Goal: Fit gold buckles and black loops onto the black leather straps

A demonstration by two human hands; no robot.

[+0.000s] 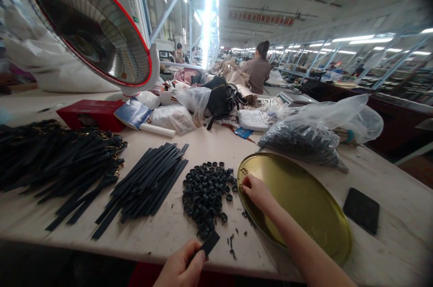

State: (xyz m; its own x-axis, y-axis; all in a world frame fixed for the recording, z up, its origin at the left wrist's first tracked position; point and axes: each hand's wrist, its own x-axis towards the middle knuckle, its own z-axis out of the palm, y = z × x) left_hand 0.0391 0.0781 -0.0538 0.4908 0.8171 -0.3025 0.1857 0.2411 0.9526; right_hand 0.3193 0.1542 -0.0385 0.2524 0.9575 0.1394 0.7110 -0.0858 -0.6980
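On a worktable (pixel 265 262), a gold tray (pixel 304 192) lies before a plastic bag (pixel 358 113) of dark pieces (pixel 297 140). The right hand (pixel 256 191) bunches its fingertips at the tray's left rim, any grip unclear. Near the table's front edge, the left hand (pixel 185 263) pinches a black strap (pixel 210 243), its long axis slanting away and rightward. A metal buckle (pixel 244 171) lies in the tray.

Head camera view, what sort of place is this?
Likely a factory workshop: black strips and small black loops lie in piles on the worktable, and rows of tube lights hang beyond.
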